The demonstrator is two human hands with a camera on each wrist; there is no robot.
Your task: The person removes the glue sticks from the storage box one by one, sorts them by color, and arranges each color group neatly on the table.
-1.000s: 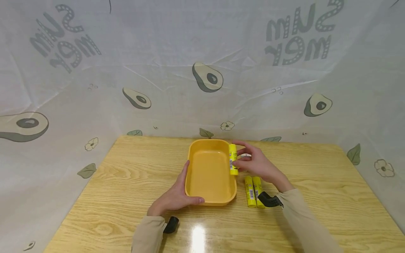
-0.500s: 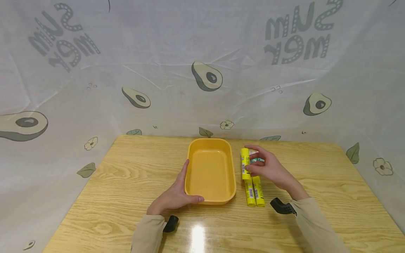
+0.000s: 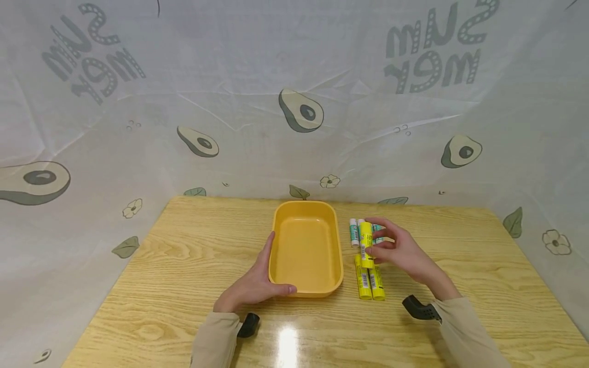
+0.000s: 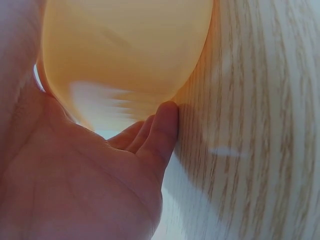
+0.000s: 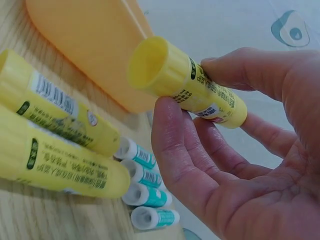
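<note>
In the head view my left hand (image 3: 252, 287) holds the near-left corner of an orange-yellow plastic tray (image 3: 306, 255), thumb along the front rim and fingers along the left side. The left wrist view shows the fingers (image 4: 162, 131) against the tray's outer wall (image 4: 130, 45). My right hand (image 3: 405, 253) pinches a yellow glue stick (image 3: 366, 244) between thumb and fingers, right of the tray. In the right wrist view this glue stick (image 5: 200, 90) is tilted, one end toward the camera. Two like yellow glue sticks (image 3: 363, 283) lie side by side just below it.
Several smaller white and teal glue sticks (image 3: 354, 233) lie in a row behind the yellow ones, partly hidden by the right hand; the right wrist view shows their ends (image 5: 145, 195). A wooden table (image 3: 207, 230) bears everything, with a printed cloth (image 3: 248, 153) hanging behind.
The right hand has carried the yellow glue stick from the tray's right rim rightward and nearer, over the two lying yellow ones. The white and teal sticks show more. The left hand stays.
</note>
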